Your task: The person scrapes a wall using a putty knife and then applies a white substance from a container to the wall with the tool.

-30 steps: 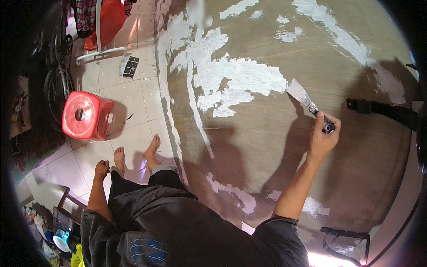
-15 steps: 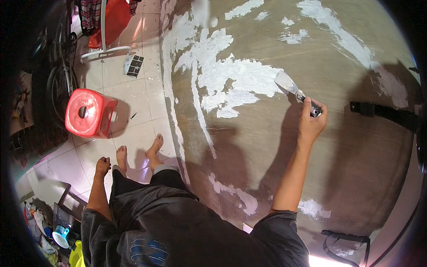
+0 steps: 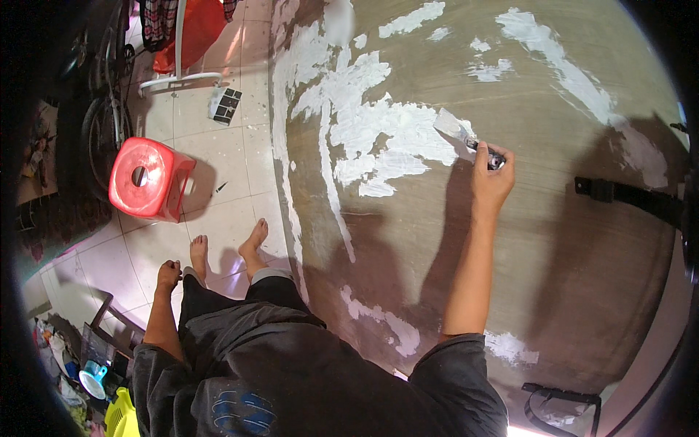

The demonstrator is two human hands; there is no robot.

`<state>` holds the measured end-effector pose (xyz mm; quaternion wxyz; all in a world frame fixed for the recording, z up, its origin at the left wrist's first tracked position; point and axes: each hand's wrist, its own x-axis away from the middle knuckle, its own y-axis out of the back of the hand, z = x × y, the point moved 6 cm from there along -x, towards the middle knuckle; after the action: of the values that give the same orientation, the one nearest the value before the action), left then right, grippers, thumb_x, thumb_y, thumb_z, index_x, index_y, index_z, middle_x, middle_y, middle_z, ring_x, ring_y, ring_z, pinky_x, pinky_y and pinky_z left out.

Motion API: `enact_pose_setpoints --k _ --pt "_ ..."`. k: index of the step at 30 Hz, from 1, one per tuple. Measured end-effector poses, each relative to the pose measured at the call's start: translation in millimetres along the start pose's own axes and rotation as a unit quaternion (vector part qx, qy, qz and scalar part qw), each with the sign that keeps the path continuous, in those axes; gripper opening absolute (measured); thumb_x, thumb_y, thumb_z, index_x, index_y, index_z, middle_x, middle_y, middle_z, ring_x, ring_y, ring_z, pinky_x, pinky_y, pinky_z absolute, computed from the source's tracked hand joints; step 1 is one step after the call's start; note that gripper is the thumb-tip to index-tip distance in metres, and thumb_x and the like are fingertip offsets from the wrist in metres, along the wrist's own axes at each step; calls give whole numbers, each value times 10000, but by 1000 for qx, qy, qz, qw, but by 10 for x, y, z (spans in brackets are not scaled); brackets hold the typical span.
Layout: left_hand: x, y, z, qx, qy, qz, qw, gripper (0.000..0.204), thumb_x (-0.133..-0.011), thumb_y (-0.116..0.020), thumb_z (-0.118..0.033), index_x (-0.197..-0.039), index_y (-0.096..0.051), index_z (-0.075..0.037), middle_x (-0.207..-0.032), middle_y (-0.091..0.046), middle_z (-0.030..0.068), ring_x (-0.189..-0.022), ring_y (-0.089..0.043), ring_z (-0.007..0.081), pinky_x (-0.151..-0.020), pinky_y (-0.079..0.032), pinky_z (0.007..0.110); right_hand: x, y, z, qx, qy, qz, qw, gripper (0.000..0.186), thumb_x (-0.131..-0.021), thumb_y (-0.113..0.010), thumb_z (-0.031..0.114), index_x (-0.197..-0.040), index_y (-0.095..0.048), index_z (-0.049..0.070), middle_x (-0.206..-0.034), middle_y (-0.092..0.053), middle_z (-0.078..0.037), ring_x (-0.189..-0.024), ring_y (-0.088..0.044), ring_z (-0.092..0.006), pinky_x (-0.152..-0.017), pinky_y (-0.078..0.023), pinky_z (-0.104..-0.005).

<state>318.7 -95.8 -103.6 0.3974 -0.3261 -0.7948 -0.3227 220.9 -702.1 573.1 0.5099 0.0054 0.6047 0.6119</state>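
Shows a bicycle (image 3: 91,149) at the far left, partly lost in darkness, and lower down a light-blue and white dipper (image 3: 92,379). Next has a red plastic stool (image 3: 138,197) with a round hole in its seat, set on a pale tiled floor (image 3: 246,164). Hangs the left hand (image 3: 169,274) low at the body's left side, with fingers curled inward; cannot tell at this size whether pressed together or around something. Stands barefoot, with both feet (image 3: 253,246) near the base of a brown-grey wall (image 3: 513,102). Reaches across to a large rough patch of white filler (image 3: 357,124) and clamps the right hand (image 3: 493,178) on the dark handle of a putty knife (image 3: 453,127). Points the blade leftward over the patch's right part; cannot tell whether touching or just clear. Ends, toward upper right, with a slanting white streak (image 3: 568,69).
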Motion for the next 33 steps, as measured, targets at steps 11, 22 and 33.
enact_pose_setpoints --k 11,22,33 --pt "-15 14 -255 -7 -3 -4 1000 359 -958 -535 -304 -893 -588 45 -708 -647 127 -553 -631 205 -544 -525 336 59 677 158 69 -12 -39 997 198 -861 -707 181 -890 -617 7 -778 -651 -59 -696 -586 -114 -645 -484 -271" --pt "-28 79 -466 7 -24 -3 1000 367 -963 -521 -310 -923 -582 50 -722 -643 139 -557 -627 209 -533 -517 334 2 65 93 -9 6 -5 1000 192 -857 -711 157 -893 -598 6 -759 -660 -85 -674 -601 -124 -638 -491 -270" --pt "124 70 -164 11 18 -15 1000 371 -962 -524 -317 -908 -590 44 -724 -650 142 -558 -640 220 -532 -522 336 -38 -317 79 5 13 27 1000 235 -866 -696 218 -912 -604 7 -741 -656 -102 -657 -608 -162 -631 -491 -296"
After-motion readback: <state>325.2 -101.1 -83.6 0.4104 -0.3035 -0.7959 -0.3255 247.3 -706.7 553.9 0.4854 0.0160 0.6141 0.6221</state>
